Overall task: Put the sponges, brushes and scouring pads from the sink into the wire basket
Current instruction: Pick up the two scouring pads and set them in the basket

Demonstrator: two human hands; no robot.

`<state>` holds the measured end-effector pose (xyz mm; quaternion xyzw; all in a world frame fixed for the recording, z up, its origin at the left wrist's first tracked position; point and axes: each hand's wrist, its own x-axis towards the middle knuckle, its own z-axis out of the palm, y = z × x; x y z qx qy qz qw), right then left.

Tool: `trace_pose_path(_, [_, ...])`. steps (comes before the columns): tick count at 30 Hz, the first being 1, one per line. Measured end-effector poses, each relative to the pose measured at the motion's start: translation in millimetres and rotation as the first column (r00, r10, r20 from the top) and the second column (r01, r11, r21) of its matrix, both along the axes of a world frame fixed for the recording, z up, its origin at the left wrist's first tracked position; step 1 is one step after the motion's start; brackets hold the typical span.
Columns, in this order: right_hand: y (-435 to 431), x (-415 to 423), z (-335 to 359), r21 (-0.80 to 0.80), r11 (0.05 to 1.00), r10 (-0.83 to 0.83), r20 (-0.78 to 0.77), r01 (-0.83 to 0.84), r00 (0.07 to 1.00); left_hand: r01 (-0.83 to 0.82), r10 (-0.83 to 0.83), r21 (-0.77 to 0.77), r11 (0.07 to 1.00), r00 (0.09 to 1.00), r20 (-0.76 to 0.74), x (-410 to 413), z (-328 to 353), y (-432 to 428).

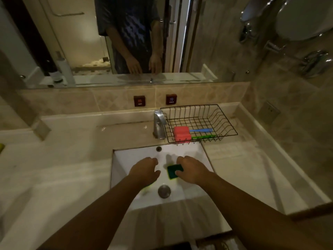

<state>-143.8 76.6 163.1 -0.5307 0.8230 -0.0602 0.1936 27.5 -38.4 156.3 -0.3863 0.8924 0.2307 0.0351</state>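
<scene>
Right hand (191,171) grip closed around green sponge (174,170) over sink (126,156).

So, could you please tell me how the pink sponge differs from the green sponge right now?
The pink sponge lies in the wire basket on the counter; the green sponge is still in the sink. The pink one lies free, untouched, while the right hand grips the green one. The pink one looks larger and ridged; the green one is darker and flatter. Both are roughly rectangular.
</scene>
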Motion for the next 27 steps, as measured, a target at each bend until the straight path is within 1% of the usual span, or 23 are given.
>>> trace_pose_path(4, [6.4,6.9,-16.6,0.015,0.998,0.057,0.027,-0.058,0.998,-0.018,0.017,0.017,1.0,0.999,0.052,13.2,-7.7,14.7])
trace_pose_path(9, [13.0,8.0,-34.8,0.053,0.997,0.055,0.086,-0.06,0.995,-0.095,0.095,-0.002,0.995,0.994,0.058,21.7,-25.5,40.7])
trace_pose_path(12, [14.4,9.3,-41.6,0.03,0.996,0.079,0.116,-0.083,0.99,-0.111,0.114,-0.031,0.993,0.989,0.097,22.2,-35.6,48.6])
trace_pose_path(16, [15.7,0.4,-45.2,0.001,0.996,0.088,0.172,-0.089,0.981,-0.148,0.152,-0.053,0.988,0.984,0.094,14.3,-38.8,51.7])
trace_pose_path(22, [14.3,-29.1,-63.8,-0.013,0.992,0.125,0.161,-0.125,0.979,-0.222,0.228,-0.072,0.972,0.97,0.089,0.3,-51.1,46.8])
trace_pose_path(27, [-3.4,-45.9,-84.0,0.079,0.982,0.159,0.135,-0.171,0.978,-0.205,0.211,-0.053,0.977,0.963,0.169,-8.3,-68.3,35.3])
